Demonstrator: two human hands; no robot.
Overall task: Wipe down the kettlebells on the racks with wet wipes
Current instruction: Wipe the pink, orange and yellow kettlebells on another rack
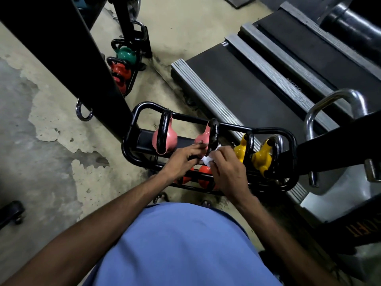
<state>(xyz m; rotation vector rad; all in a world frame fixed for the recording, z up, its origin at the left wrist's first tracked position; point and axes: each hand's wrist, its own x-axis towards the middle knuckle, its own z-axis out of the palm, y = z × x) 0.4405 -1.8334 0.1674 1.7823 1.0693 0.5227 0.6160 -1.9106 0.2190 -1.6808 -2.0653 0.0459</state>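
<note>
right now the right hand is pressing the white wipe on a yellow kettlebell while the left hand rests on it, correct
No, the kettlebell is pink, not yellow. The head view shows the right hand pressing the white wipe on it while the left hand rests on it.

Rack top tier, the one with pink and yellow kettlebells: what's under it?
Orange kettlebells on a lower tier, seen between the rack bars. The left hand and the right hand, which grips the wet wipe, cover most of them; count unclear.

pink kettlebells (165, 141): wearing black handles
yellow kettlebells (261, 159): wearing black handles
wipe (207, 161): showing white
rack (233, 126): showing black
shirt (175, 244): showing blue
</note>
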